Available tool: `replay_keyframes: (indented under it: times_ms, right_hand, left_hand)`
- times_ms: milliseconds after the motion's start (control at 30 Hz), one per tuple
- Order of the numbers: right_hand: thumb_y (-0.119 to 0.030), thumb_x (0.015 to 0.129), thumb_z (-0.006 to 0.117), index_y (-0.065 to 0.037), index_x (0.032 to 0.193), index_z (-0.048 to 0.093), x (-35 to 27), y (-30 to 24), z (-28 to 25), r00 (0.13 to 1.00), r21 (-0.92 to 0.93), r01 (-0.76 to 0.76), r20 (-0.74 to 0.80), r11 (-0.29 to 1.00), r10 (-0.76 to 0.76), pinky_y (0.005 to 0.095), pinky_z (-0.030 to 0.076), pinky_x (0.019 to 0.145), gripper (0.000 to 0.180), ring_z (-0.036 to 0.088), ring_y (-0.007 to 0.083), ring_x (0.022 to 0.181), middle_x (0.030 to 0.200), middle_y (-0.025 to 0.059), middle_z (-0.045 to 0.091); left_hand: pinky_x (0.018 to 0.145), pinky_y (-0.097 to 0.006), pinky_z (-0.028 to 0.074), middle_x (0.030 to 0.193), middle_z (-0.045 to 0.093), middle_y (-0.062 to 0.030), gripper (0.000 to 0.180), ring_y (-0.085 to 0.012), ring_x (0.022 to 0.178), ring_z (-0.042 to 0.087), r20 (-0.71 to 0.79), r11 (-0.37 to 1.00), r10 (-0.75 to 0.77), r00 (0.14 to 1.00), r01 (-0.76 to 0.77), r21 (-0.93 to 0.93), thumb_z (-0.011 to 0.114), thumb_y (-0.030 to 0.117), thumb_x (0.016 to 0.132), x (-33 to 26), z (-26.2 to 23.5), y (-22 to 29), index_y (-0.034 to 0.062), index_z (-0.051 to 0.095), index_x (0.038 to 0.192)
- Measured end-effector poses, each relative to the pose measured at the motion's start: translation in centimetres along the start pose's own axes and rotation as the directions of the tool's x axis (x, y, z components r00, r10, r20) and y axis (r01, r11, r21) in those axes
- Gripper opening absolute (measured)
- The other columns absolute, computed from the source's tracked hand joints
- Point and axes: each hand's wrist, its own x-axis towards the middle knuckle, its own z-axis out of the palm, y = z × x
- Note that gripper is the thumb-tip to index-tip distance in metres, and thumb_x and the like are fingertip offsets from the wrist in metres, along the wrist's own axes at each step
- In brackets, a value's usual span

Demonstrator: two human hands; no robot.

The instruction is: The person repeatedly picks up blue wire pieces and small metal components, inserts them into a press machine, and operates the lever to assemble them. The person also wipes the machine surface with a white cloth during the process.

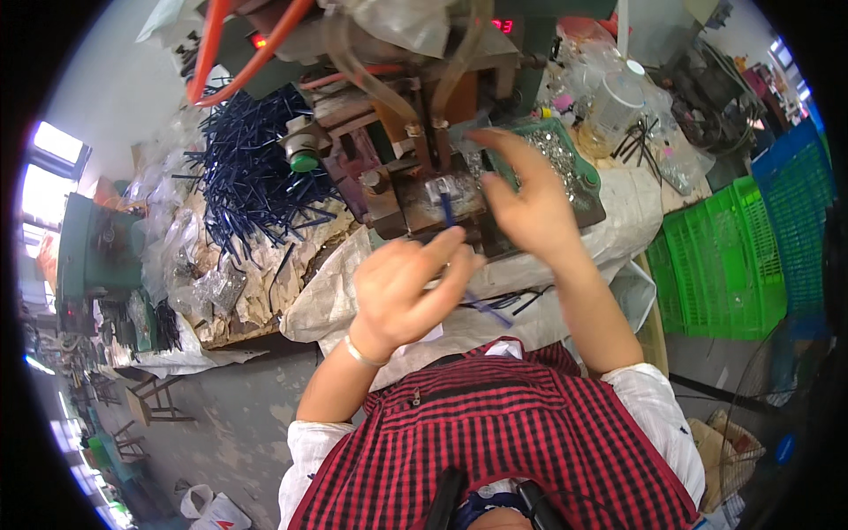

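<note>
Two hands: the left hand (402,287) is seen at seven o'clock and the right hand (537,208) at three – hours being read from the press bed (422,214), with twelve set away from the wearer.
Left fingers: index and thumb are held close together, a narrow gap between their tips; whether anything is pinched cannot be told.
Right fingers: thumb and index are spread wide, pointed toward the bed; the other fingers are partly hidden.
Strip: one dark blue strip (447,210) is laid at the middle of the bed, its near end reaching the left index fingertip at six o'clock.
Blurred strip: a second blue strip (488,309) is seen at five o'clock, just below the left hand.
Cloth: a pale cloth (623,210) is spread at the table edge; dark strips (530,301) are laid on it between four and five.
Heap: many blue strips (256,168) are piled between nine and ten.
Button: a green button (303,163) is mounted between heap and bed.
Tray: small silver pieces (552,146) are held in a green tray (589,172), between two and three.
Jug: a clear jug (611,106) is stood at two o'clock, beyond the tray.
Baskets: a green basket (720,256) is placed between three and four – a blue basket (802,194) just beside it.
Tube: an orange tube (205,53) is looped at ten.
Wearer: a red-and-black checked apron (468,424) is worn, at six.
</note>
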Motion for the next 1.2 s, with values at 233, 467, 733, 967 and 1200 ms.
replay_keyframes:
  times_ms: [233, 467, 733, 967, 1200]
  right_hand:
    - [-0.016, 0.08, 0.078, -0.007, 0.098, 0.076, -4.5, 11.0, -1.4, 0.978, -0.548, -0.117, -0.207, 0.828, 0.002, 0.0478, 0.048, 0.102, 0.02, 0.06, 0.0402, 0.123, 0.121, 0.0212, 0.068]
    - [-0.013, 0.082, 0.075, -0.007, 0.087, 0.073, -4.0, 9.3, -1.1, 0.946, -0.445, -0.205, -0.317, 0.872, 0.061, 0.0439, 0.053, 0.08, 0.008, 0.069, 0.0326, 0.093, 0.097, 0.0122, 0.073]
    - [-0.013, 0.083, 0.077, -0.007, 0.087, 0.075, -2.9, 7.5, -1.1, 0.916, -0.286, -0.225, -0.387, 0.932, 0.103, 0.0415, 0.053, 0.075, 0.007, 0.068, 0.0317, 0.082, 0.085, 0.01, 0.073]
    - [-0.007, 0.085, 0.073, -0.006, 0.097, 0.076, -5.2, 8.7, -1.6, 0.914, -0.304, -0.213, -0.397, 0.928, 0.08, 0.0406, 0.052, 0.081, 0.012, 0.068, 0.0309, 0.089, 0.093, 0.0109, 0.073]
    - [0.0, 0.091, 0.07, -0.002, 0.102, 0.076, -9.3, 6.6, -4.6, 0.823, 0.039, -0.404, -0.42, 0.914, 0.382, 0.0304, 0.052, 0.084, 0.013, 0.07, 0.0189, 0.095, 0.099, 0.0084, 0.076]
  left_hand:
    - [0.046, -0.027, 0.043, 0.099, 0.075, -0.0083, 0.027, -0.0129, 0.056, 0.06, -0.06, 0.998, 0.046, 0.997, -0.044, 0.035, 0.089, 0.011, 0.073, -1.0, 2.6, -1.6, 0.0098, 0.07, 0.092]
    - [0.056, -0.03, 0.052, 0.102, 0.076, -0.0117, 0.024, -0.0178, 0.065, 0.066, 0.052, 0.984, -0.177, 0.983, 0.178, -0.021, 0.085, 0.007, 0.077, -1.1, -2.1, 1.1, 0.0048, 0.073, 0.097]
    - [0.081, -0.041, 0.055, 0.113, 0.066, -0.0156, 0.017, -0.0362, 0.091, 0.068, -0.028, 0.315, -0.884, 0.466, 0.641, 0.7, 0.07, 0.003, 0.086, -12.9, -13.6, -9.6, 0.001, 0.072, 0.103]
    - [0.079, -0.047, 0.054, 0.098, 0.064, -0.0161, 0.015, -0.0374, 0.096, 0.064, 0.173, 0.412, -0.859, 0.481, 0.45, 0.792, 0.066, 0.008, 0.079, -22.5, -10.3, -12.7, 0.0031, 0.064, 0.092]
    - [0.068, -0.027, 0.053, 0.101, 0.077, -0.009, 0.029, -0.0127, 0.086, 0.071, 0.048, 0.22, -0.973, 0.224, 0.972, -0.078, 0.055, 0.009, 0.105, -17.3, -12.0, -10.1, 0.0043, 0.062, 0.132]
